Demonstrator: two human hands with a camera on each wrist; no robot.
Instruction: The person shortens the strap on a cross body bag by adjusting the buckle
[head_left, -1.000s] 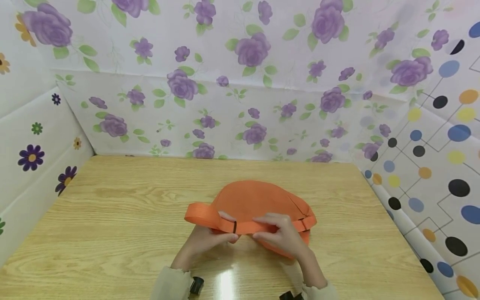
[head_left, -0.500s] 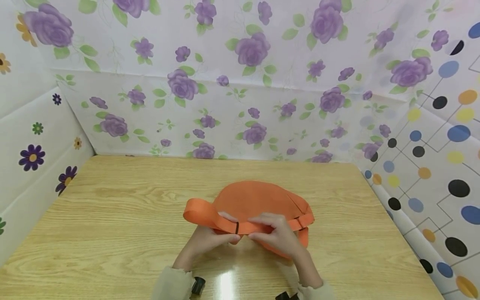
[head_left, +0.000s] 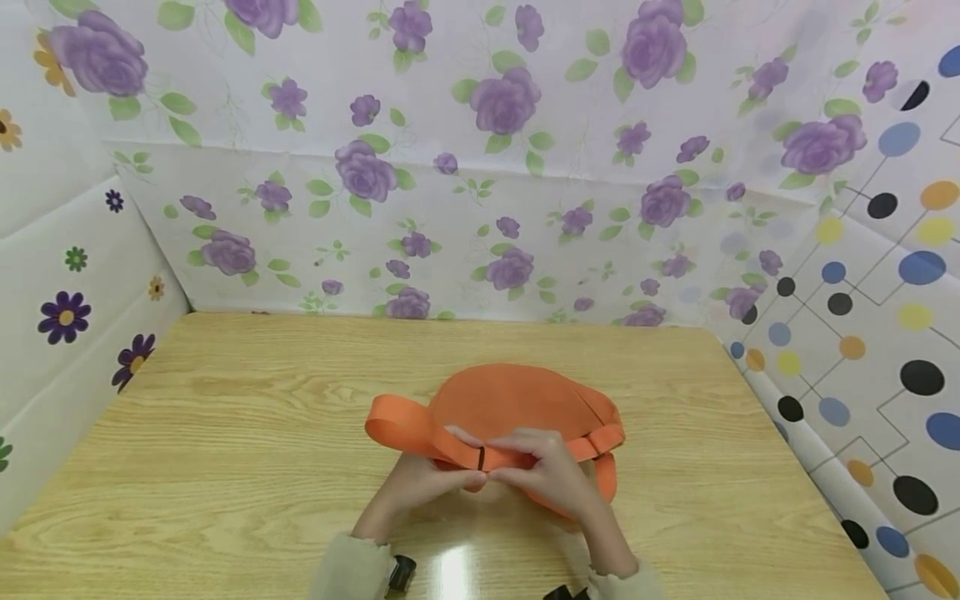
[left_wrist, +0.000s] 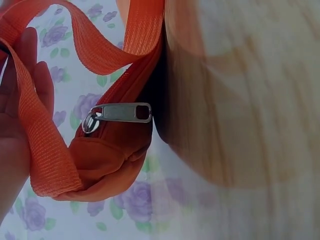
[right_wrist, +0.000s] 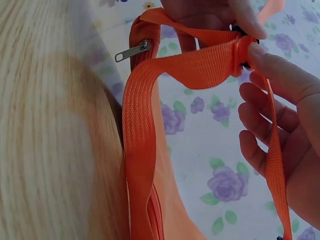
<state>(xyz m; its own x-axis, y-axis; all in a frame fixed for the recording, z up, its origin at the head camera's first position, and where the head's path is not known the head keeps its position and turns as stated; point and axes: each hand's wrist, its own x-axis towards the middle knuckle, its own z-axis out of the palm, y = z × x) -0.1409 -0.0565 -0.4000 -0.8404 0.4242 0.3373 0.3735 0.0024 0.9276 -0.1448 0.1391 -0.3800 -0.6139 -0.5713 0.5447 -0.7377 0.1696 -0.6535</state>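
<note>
An orange waist bag (head_left: 510,400) stands on the table, its rounded side toward the back. Its orange strap (head_left: 397,419) runs across the near side and makes a loop at the left. On the strap sits a dark slider buckle (head_left: 482,458). My left hand (head_left: 420,486) pinches the strap by the slider from the left. From the right, my right hand (head_left: 553,475) pinches the strap close to the slider, thumb tips almost meeting. A metal zipper pull (left_wrist: 125,112) hangs at the bag's end in the left wrist view. A second strap adjuster (head_left: 595,446) lies farther right.
The wood-grain table (head_left: 247,417) reaches back to a wall sheet (head_left: 450,208) printed with purple flowers. A dotted sheet (head_left: 862,400) borders the right side, a daisy-printed sheet (head_left: 45,250) the left. Dark wrist devices (head_left: 401,575) sit at both cuffs.
My right hand has slid left along the strap toward my left hand. The slider and left hand have shifted slightly right, and the strap loop stands a little higher.
</note>
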